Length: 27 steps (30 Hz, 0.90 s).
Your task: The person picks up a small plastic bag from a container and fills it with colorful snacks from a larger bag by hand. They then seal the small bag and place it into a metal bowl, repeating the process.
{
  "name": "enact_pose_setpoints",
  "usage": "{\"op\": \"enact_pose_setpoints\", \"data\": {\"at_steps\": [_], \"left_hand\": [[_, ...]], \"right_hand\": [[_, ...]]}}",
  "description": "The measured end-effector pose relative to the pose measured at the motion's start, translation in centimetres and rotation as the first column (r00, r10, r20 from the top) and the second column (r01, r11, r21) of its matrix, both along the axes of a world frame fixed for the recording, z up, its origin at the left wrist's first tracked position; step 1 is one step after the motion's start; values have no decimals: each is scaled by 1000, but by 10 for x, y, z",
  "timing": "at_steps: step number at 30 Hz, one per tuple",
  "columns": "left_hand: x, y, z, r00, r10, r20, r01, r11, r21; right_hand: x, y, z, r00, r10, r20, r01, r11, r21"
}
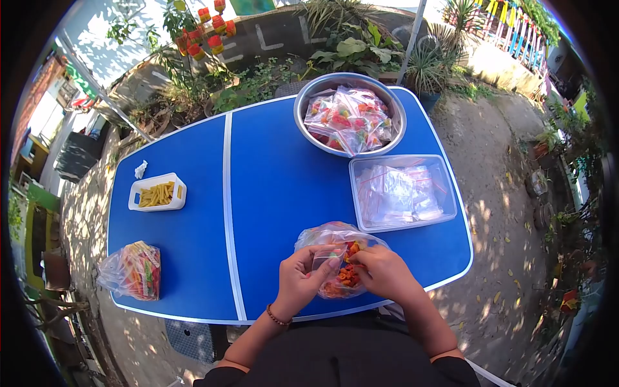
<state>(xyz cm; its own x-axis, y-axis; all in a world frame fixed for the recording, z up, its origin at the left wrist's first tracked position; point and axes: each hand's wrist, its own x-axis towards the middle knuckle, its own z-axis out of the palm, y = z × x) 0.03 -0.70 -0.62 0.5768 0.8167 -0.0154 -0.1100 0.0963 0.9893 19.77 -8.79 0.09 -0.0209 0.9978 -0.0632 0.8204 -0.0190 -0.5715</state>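
My left hand [302, 276] pinches a small clear zip bag [326, 257] between thumb and fingers, above a large clear plastic bag [336, 231]. Inside the large bag lie small orange, red and yellow pieces [349, 277], whose kind I cannot make out. My right hand [380, 271] is at the right side of this bag's opening, fingers curled together over the pieces. What its fingertips hold, if anything, is hidden.
A steel bowl [298, 122] of filled small bags stands at the far right. Near it, a clear plastic box [449, 216] holds flat clear bags. To the left are a white tub [158, 207] of yellow sticks, a crumpled white scrap [140, 169] and another filled bag [138, 271] on the blue table [284, 180].
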Motion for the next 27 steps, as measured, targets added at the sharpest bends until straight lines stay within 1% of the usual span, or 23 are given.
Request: {"op": "enact_pose_setpoints", "data": {"at_steps": [1, 3, 6, 9, 12, 15, 18, 19, 21, 22, 24, 25, 27], "left_hand": [[0, 1, 2, 1000, -7, 16, 7, 1000, -27], [0, 1, 2, 999, -13, 53, 15, 1000, -26], [0, 0, 1, 996, -19, 93, 24, 999, -47], [2, 0, 3, 990, -15, 140, 22, 999, -49], [1, 1, 3, 990, -7, 144, 17, 997, -72], [-3, 1, -1, 996, -14, 90, 21, 997, -79], [-4, 1, -4, 999, -8, 38, 11, 997, -81], [-4, 0, -5, 1000, -2, 23, 4, 996, -84], [-4, 0, -5, 1000, -12, -14, 11, 998, -56], [-4, 0, -5, 999, -17, -33, 16, 999, -42], [-3, 0, 0, 995, -22, -95, 26, 999, 42], [-3, 0, 2, 992, -22, -126, 33, 996, 83], [-3, 0, 0, 987, -57, -152, 72, 993, 92]], "right_hand": [[-3, -1, -1, 999, 26, 38, -26, 1000, 12], [-14, -1, 0, 990, 78, 114, -82, 996, 31], [-28, 2, -2, 975, 51, 215, -69, 994, 79], [-34, 4, -25, 961, 17, 277, -78, 975, 208], [-24, 6, -27, 972, 19, 236, -68, 977, 201], [-11, 7, -16, 998, 7, 61, -18, 983, 185], [-1, 6, 0, 975, -30, -219, 68, 984, 167], [1, 6, 6, 935, -77, -346, 114, 989, 90], [4, 3, 15, 801, -189, -567, 175, 981, -80], [5, 2, 12, 719, -210, -662, 215, 974, -75], [6, 1, 6, 523, -229, -821, 290, 954, -81], [5, 1, 7, 464, -188, -866, 292, 955, -51], [1, 1, 14, 338, -100, -936, 302, 953, 7]]}}
